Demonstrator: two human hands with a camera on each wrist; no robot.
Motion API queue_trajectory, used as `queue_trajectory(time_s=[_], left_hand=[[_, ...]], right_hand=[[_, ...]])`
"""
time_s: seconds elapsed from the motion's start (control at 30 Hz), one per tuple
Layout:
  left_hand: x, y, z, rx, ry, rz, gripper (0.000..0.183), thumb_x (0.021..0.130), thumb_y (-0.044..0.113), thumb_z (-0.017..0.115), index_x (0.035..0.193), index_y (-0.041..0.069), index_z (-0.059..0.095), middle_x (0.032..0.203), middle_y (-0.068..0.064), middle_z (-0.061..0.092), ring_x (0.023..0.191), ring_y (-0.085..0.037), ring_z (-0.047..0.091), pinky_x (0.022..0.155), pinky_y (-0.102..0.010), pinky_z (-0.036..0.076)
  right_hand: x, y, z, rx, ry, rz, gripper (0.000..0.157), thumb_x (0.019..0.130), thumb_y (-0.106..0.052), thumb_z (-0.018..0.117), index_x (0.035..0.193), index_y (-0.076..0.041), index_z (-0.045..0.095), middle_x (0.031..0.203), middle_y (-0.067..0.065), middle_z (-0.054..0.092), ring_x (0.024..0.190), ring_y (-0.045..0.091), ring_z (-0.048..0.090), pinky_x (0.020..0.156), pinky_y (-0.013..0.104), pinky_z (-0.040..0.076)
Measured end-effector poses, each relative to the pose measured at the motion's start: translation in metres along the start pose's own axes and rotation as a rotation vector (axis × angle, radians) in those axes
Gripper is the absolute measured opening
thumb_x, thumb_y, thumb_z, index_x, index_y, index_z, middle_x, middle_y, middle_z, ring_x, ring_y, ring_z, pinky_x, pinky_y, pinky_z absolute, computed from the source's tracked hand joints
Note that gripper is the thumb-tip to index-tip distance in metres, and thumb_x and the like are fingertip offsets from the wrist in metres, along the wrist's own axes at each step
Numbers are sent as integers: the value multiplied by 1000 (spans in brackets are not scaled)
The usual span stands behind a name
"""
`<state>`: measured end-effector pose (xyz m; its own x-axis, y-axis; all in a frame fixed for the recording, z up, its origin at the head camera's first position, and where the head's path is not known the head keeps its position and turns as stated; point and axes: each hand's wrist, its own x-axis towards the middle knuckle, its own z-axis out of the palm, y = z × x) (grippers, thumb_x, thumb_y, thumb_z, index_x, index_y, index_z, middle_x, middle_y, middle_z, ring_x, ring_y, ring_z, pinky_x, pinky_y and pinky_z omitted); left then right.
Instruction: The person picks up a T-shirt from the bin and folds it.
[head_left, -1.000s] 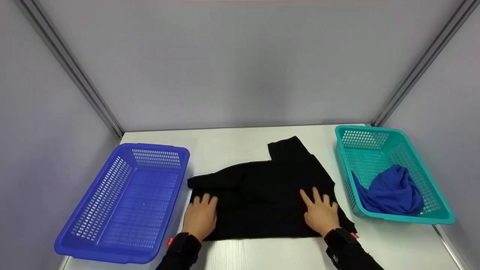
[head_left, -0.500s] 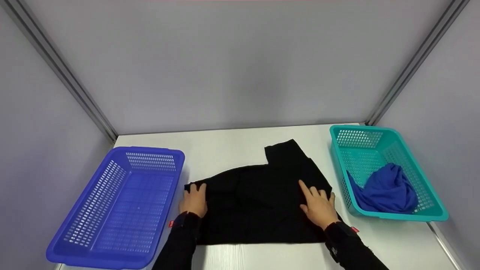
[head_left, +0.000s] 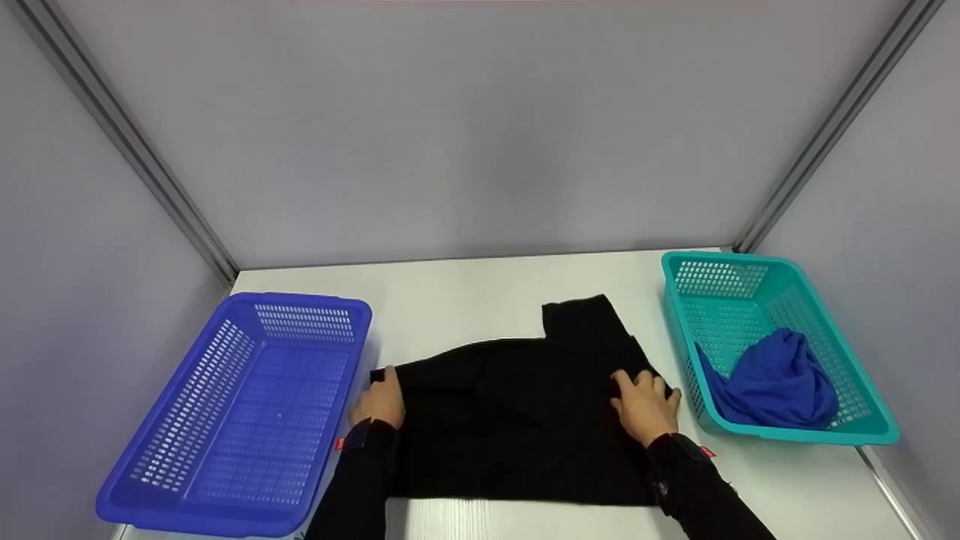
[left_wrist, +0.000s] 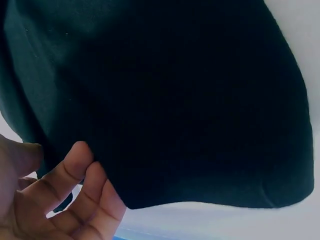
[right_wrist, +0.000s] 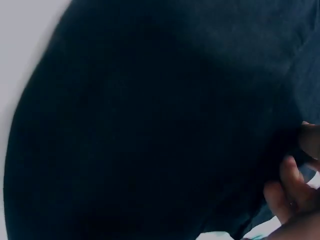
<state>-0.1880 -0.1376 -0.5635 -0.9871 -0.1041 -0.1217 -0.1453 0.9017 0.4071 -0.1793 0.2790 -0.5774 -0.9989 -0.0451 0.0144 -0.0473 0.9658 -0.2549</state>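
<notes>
**A left hand (head_left: 379,405) and a right hand (head_left: 646,409) are touching a black garment (head_left: 517,427)**

The garment is lying spread on the white surface (head_left: 442,304), between a blue basket (head_left: 270,420) and a teal basket (head_left: 720,322) that is holding a crumpled blue cloth (head_left: 784,382). Bent fingers are resting at the garment's left edge and near its right edge; whether either is gripping fabric, I cannot tell.

Head view: diffuse light leaves a pale sheen on the white surface (head_left: 442,519) along its near edge. Wrist views: dim, bluish, soft; the black garment (head_left: 510,427) shows little texture.
</notes>
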Motion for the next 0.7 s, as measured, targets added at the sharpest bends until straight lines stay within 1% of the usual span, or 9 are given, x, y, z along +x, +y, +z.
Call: queue_trajectory(time_s=[0.1, 0.2, 0.3, 0.37, 0.43, 0.5, 0.57, 0.63, 0.7], left_hand=[[0, -2, 1, -18, 14, -10, 41, 101, -4, 42, 141, 0, 49, 116, -34, 66, 96, -54, 67, 79, -65, 55], [0, -4, 5, -39, 59, 8, 36, 101, -5, 43, 133, 4, 56, 127, -41, 53, 88, -55, 66, 72, -65, 55], [-1, -6, 10, -15, 138, 70, 27, 97, -6, 46, 119, 2, 60, 125, -38, 46, 78, -52, 65, 63, -61, 56], [-1, -7, 13, 25, 214, 128, 19, 93, -8, 51, 108, 0, 60, 114, -33, 51, 73, -49, 65, 59, -59, 56], [-1, -6, 15, 71, 285, 188, 14, 90, -9, 55, 101, -1, 58, 100, -27, 56, 74, -46, 65, 58, -57, 55], [0, -4, 16, 103, 337, 232, 17, 87, -10, 59, 100, 0, 57, 93, -23, 57, 78, -45, 63, 57, -57, 55], [1, -1, 15, 116, 375, 265, 24, 82, -10, 65, 103, 0, 59, 93, -21, 58, 83, -43, 61, 57, -55, 54], [1, 3, 13, 139, 404, 296, 25, 79, -8, 71, 101, 1, 62, 93, -20, 57, 85, -42, 59, 57, -53, 54], [2, 7, 10, 153, 448, 330, 22, 75, -6, 75, 95, 1, 66, 91, -20, 57, 84, -41, 58, 58, -52, 52]], right_hand=[[1, 0, 0, 30, 45, -27, 21, 93, -13, 73, 108, -8, 59, 138, 29, 44, 136, 62, 31, 106, 83, 16], [3, 1, -1, 62, 16, -33, 20, 90, -8, 74, 94, -8, 54, 152, 27, 39, 140, 69, 19, 107, 83, 12], [5, 1, -2, 79, -20, -17, 23, 89, -5, 72, 90, -9, 50, 145, 25, 46, 138, 66, 28, 108, 83, 10], [7, 1, -2, 80, -14, -10, 25, 88, -3, 73, 95, -8, 49, 134, 23, 52, 134, 60, 38, 107, 84, 8], [7, 0, -1, 77, 4, -6, 31, 87, -2, 74, 109, -6, 52, 129, 21, 55, 130, 54, 43, 108, 83, 6], [9, -2, 0, 61, 10, -7, 49, 87, 0, 73, 130, -3, 50, 126, 23, 57, 127, 51, 45, 108, 83, 5], [10, -4, 1, 29, 5, -6, 67, 87, 0, 72, 147, -3, 43, 130, 25, 57, 128, 51, 44, 109, 82, 7], [10, -6, 1, -8, -10, -14, 69, 87, 0, 70, 151, -1, 43, 129, 27, 56, 127, 51, 42, 110, 81, 10], [11, -7, 2, -42, -4, -38, 59, 87, 0, 69, 144, 1, 52, 123, 26, 56, 123, 51, 44, 110, 80, 15]])
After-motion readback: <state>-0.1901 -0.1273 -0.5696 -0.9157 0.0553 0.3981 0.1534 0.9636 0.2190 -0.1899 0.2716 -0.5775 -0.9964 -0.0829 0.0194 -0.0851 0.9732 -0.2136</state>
